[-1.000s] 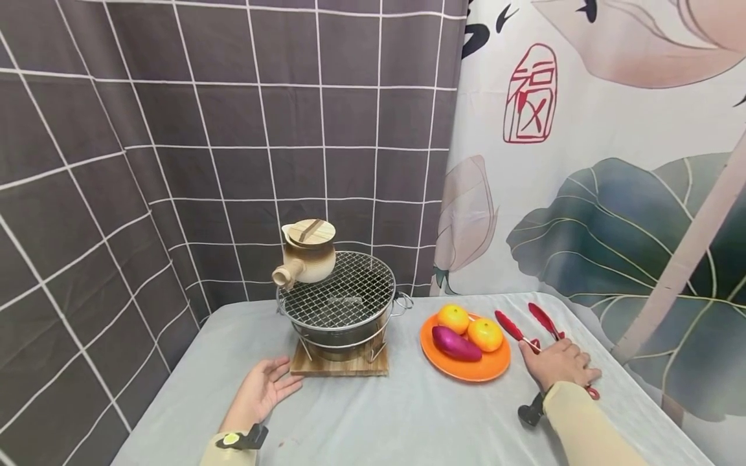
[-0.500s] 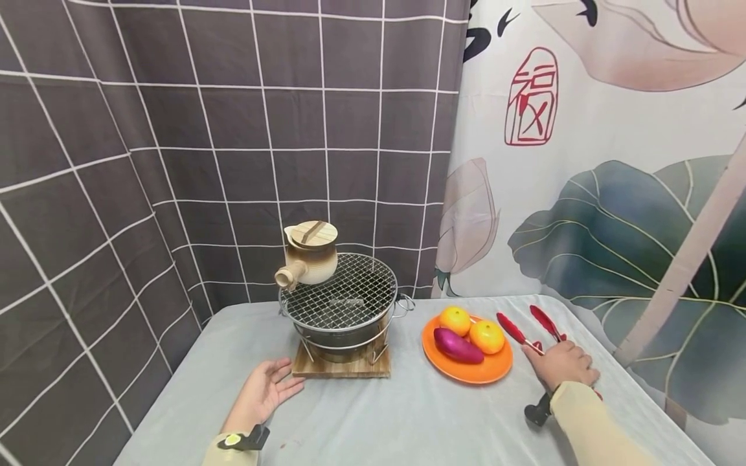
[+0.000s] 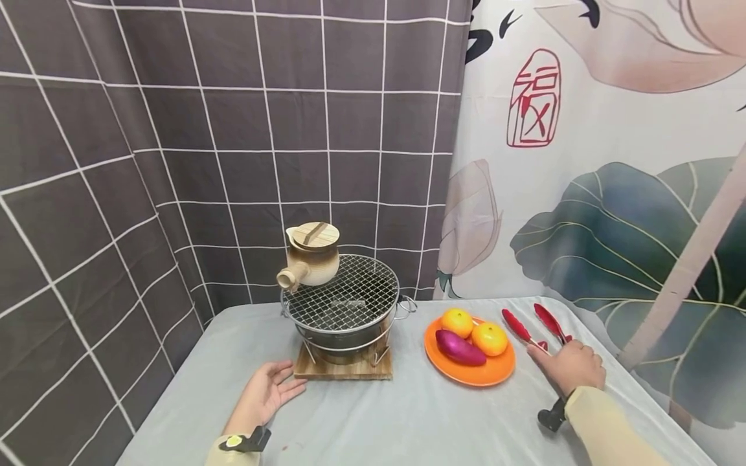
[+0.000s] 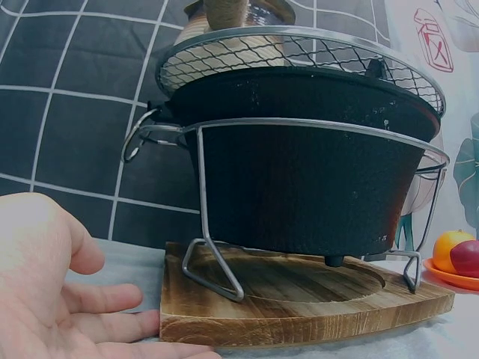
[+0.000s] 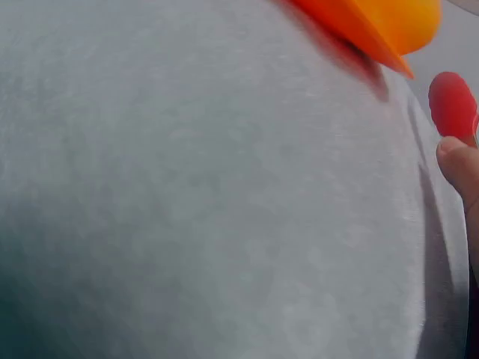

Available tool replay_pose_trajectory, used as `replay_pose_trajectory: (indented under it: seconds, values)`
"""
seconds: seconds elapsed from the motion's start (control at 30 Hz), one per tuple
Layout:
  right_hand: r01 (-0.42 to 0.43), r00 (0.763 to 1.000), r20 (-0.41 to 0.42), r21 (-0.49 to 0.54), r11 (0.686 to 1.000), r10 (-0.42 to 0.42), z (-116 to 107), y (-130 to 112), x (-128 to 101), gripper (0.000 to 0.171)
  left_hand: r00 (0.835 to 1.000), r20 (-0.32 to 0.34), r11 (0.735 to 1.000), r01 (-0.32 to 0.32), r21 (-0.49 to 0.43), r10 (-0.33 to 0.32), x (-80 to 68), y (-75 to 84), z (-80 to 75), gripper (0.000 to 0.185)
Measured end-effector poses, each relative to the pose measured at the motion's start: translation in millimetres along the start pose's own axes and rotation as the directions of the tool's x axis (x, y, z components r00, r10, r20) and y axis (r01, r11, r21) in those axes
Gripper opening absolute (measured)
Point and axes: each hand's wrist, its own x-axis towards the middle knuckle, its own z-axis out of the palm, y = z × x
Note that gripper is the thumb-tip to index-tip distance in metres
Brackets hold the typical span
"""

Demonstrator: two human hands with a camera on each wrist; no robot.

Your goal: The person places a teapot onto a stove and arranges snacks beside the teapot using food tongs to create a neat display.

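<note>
Right hand [image 3: 568, 366] lies over the handle end of the red tongs [image 3: 533, 327] in the head view, fingers curled down onto the two arms of the tool; whether they have truly closed round it I cannot tell from here. The tongs lie under and ahead of this hand, their long axis running away from the wrist toward the curtain, red tips splayed in a narrow V pointing forward and a little to the hand's left. Just left of those tips sits the orange plate [image 3: 492, 375] with two oranges and a purple sweet potato [image 3: 459, 347]. The left hand [image 3: 265, 395] is well apart from the tongs, palm up and fingers relaxed, resting on the grey tablecloth [image 3: 408, 421] just beside the near left corner of the wooden board [image 3: 344, 370] under the grill; so the right hand is far the nearer one.

From the left wrist, that open hand [image 4: 67, 299] holds nothing, fingertips almost at the board's [image 4: 299, 299] edge, with the black grill bowl [image 4: 299, 164] in its wire stand right ahead and above.

From the right wrist, one fingertip [image 5: 460, 161] touches the tongs just behind a red tip [image 5: 453, 105], which points forward past the plate rim [image 5: 359, 34]; the rest of the grasp is out of frame.
</note>
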Motion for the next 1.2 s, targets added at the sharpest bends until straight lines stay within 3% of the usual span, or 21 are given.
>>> replay_pose_trajectory:
  seconds: [0.23, 0.67, 0.97, 1.2]
  values:
    - [-0.014, 0.999, 0.039, 0.084, 0.996, 0.011, -9, -2, -2, 0.12, 1.0, 0.005, 1.0, -0.008, 0.015, 0.008, -2.5, 2.3, -0.9, 0.061]
    - [0.053, 0.988, 0.143, 0.044, 0.998, -0.059, -23, 7, 3, 0.132, 1.0, 0.027, 1.0, 0.002, 0.0, -0.002, -2.4, 2.5, -1.1, 0.061]
    - [0.14, 0.981, 0.13, 0.037, 0.989, -0.144, -38, 8, 3, 0.128, 1.0, 0.018, 1.0, -0.009, 0.01, 0.009, -2.3, 1.9, 0.2, 0.061]
    - [0.148, 0.981, 0.121, 0.034, 0.988, -0.151, -49, 2, 1, 0.127, 0.999, 0.03, 1.0, -0.015, 0.017, 0.014, -2.8, 0.8, 0.2, 0.06]
